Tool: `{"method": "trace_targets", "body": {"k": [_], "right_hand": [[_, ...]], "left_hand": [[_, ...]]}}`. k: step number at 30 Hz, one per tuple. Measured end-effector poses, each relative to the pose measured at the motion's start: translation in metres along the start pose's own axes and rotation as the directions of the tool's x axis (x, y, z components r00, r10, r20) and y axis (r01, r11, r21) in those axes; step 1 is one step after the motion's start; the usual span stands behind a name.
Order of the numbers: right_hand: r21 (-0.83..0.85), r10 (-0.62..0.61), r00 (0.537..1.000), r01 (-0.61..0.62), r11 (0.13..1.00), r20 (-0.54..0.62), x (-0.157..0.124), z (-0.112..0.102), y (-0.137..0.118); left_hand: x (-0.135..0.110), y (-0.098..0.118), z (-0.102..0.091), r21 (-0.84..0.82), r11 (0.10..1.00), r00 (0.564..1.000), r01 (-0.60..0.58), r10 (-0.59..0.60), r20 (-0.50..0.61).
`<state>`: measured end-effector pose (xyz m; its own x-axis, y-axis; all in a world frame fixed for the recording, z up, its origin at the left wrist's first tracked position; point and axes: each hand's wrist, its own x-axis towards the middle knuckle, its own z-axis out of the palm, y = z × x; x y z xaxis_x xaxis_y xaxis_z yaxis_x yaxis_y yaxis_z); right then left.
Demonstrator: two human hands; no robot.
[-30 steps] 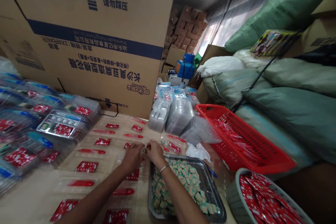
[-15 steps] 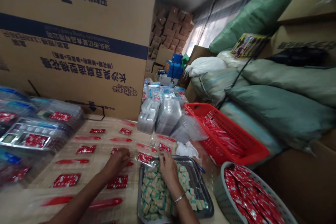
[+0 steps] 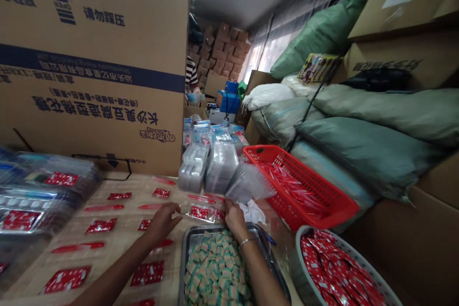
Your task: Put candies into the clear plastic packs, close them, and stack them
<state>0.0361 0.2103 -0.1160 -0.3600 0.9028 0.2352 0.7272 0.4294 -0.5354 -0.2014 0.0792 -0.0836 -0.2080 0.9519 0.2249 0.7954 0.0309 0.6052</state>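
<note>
Lying between the two hands on the tan tabletop (image 3: 122,187), a clear plastic packet (image 3: 201,213) holding a red printed sachet was seen just above the rim of a metal tray (image 3: 182,267). The left hand (image 3: 162,224) was held open, its fingers extended toward the packet and stopping just beside its edge; no pinch was shown. The right hand (image 3: 234,220) was curved downward at the packet's far edge, with a bracelet (image 3: 246,242) on the wrist. Whether anything was pinched by that hand could not be told, because the fingertips were partly hidden by clear plastic.

The tray was filled with small green-and-cream squares (image 3: 215,267), and the right forearm was extended over it. Rows of red sachets (image 3: 147,273) and long red pieces (image 3: 78,247) were laid out across the tabletop, while clear plastic trays (image 3: 46,186) were piled at the left. Stacks of clear plastic containers (image 3: 220,167) were placed ahead of the hands, with a white tissue (image 3: 251,213) near the tray. A red plastic basket (image 3: 301,186) and a grey plastic basket (image 3: 297,258) packed with red sachets were placed to the right. Large cardboard cartons (image 3: 89,81) and green sacks (image 3: 369,158) were stacked behind, and a person in a striped top (image 3: 191,75) was visible in the distance.
</note>
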Motion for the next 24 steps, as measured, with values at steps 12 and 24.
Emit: {"method": "trace_targets", "body": {"k": [12, 24], "right_hand": [[0.063, 0.056, 0.998, -0.056, 0.996, 0.002, -0.015, -0.015, 0.006], [0.051, -0.120, 0.992, 0.121, 0.991, -0.026, -0.073, -0.043, -0.013]], "left_hand": [[0.045, 0.040, 0.063, 0.055, 0.998, 0.992, -0.005, -0.001, 0.123], [-0.014, 0.021, 0.026, 0.002, 0.996, 0.989, -0.090, 0.089, 0.117]]}}
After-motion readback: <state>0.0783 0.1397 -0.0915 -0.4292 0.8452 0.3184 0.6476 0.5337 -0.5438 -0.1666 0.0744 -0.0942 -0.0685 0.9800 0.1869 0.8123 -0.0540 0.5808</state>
